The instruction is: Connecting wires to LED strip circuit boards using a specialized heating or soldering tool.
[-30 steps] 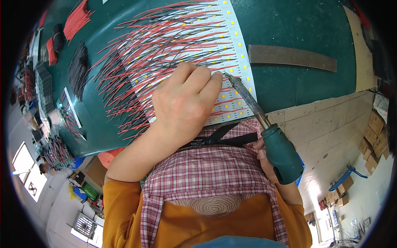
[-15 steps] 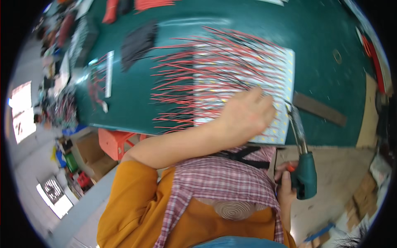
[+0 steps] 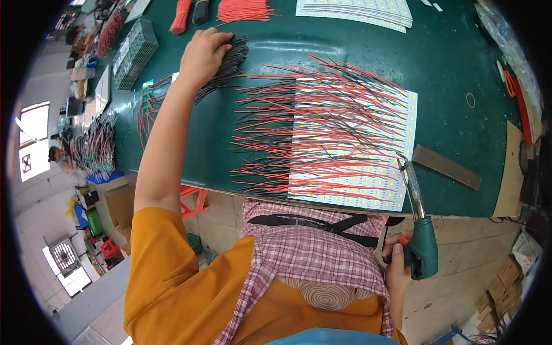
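My left hand (image 3: 201, 57) reaches far left over a loose pile of black wires (image 3: 231, 66). Its fingers are bent and pinched at the pile's upper end; single wires between them are too fine to make out. The green soldering gun (image 3: 424, 247) is gripped by my right hand (image 3: 397, 259) below the table edge. Its metal tip points up to the right side of a white LED circuit board sheet (image 3: 376, 202) with yellow chips. Many red and black wires (image 3: 270, 141) lie across that sheet, their free ends spreading left past its edge.
A flat metal bar (image 3: 445, 167) lies right of the sheet. More LED sheets (image 3: 356, 14) are stacked at the back, beside red wires (image 3: 246, 10). A red bundle (image 3: 180, 17) and a stack of green boards (image 3: 135, 54) stand back left. A rubber band (image 3: 470, 100) lies at right.
My left hand has left the LED sheet and moved up and left to the black wire pile. My right hand still holds the soldering gun in nearly the same place.
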Action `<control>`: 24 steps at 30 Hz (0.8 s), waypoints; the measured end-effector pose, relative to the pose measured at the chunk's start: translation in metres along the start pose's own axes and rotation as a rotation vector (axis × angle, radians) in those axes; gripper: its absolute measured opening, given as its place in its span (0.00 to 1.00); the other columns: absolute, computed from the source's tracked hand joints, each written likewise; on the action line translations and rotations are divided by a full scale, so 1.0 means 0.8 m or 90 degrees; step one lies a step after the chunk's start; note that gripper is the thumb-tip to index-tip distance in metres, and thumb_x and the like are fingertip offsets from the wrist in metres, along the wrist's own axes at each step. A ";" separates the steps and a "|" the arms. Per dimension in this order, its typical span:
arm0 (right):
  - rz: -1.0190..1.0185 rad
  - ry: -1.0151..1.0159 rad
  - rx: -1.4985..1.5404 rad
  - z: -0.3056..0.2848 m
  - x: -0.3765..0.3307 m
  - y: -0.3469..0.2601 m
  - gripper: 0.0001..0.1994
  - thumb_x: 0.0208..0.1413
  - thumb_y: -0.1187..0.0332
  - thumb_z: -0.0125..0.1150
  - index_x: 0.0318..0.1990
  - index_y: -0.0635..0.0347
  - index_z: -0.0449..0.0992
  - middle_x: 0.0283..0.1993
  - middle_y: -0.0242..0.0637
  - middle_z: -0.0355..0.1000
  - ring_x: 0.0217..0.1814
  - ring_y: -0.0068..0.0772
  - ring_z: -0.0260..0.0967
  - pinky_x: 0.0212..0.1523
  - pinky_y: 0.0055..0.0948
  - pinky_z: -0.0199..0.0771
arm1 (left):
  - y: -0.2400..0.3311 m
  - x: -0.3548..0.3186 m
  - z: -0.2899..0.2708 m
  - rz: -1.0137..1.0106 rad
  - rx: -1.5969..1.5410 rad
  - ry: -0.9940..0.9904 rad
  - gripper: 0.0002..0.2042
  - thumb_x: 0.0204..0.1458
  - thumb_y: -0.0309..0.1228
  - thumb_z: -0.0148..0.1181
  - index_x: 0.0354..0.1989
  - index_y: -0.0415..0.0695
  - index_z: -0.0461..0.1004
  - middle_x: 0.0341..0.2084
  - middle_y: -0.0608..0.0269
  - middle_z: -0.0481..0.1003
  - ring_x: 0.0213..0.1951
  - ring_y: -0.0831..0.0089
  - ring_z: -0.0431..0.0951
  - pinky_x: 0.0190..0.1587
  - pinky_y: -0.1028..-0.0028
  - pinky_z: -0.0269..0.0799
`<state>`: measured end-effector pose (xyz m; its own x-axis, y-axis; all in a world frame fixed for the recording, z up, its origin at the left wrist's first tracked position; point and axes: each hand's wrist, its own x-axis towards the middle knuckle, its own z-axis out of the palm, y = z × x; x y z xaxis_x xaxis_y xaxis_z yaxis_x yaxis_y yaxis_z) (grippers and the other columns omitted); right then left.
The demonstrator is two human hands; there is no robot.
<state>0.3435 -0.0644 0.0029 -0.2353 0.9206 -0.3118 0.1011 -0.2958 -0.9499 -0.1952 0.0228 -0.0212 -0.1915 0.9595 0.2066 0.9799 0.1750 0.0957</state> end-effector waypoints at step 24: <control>0.000 -0.045 0.015 -0.035 0.008 0.044 0.19 0.57 0.82 0.57 0.58 0.67 0.70 0.39 0.36 0.74 0.31 0.19 0.69 0.33 0.21 0.72 | 0.083 0.038 -0.059 0.191 0.272 -0.057 0.04 0.56 0.31 0.58 0.34 0.45 0.76 0.33 0.59 0.78 0.40 0.58 0.78 0.41 0.61 0.71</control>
<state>0.3723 -0.0619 -0.0322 -0.3031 0.9004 -0.3120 0.0788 -0.3026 -0.9498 -0.1385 0.0534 0.0374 0.0875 0.9930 0.0788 0.9297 -0.0531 -0.3645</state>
